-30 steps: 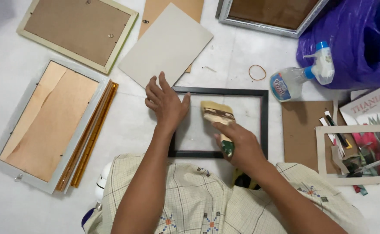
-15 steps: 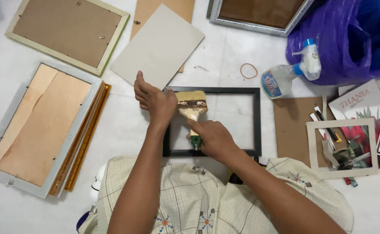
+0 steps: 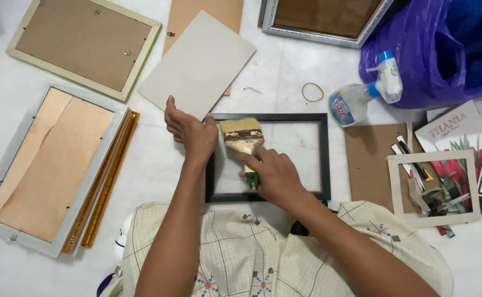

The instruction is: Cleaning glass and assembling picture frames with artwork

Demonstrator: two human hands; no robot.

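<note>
Head view. Black picture frame (image 3: 323,157) lies flat on the white floor (image 3: 285,77), just in front of my lap, near the floor's near edge and about midway across.

My left hand (image 3: 189,129) rests on the frame's upper left corner, fingers spread out flat and pointing away from me, palm down on the frame bar. It grips nothing; it only presses.

My right hand (image 3: 271,173) sits inside the frame opening, left of its middle, fingers curled tight around the green handle of a wide paintbrush (image 3: 242,137). Bristles point away from me and lie against the top bar of the frame, just beside the left hand, nearly touching it.

Around the frame: a grey card sheet (image 3: 200,63) just beyond the left hand, its corner close to the fingertips. A rubber band (image 3: 312,92) and a spray bottle (image 3: 365,93) beyond the frame's far right corner. A brown backing board (image 3: 370,159) just right of the frame. A pale frame with wood backing (image 3: 48,165) well off to the left.
</note>
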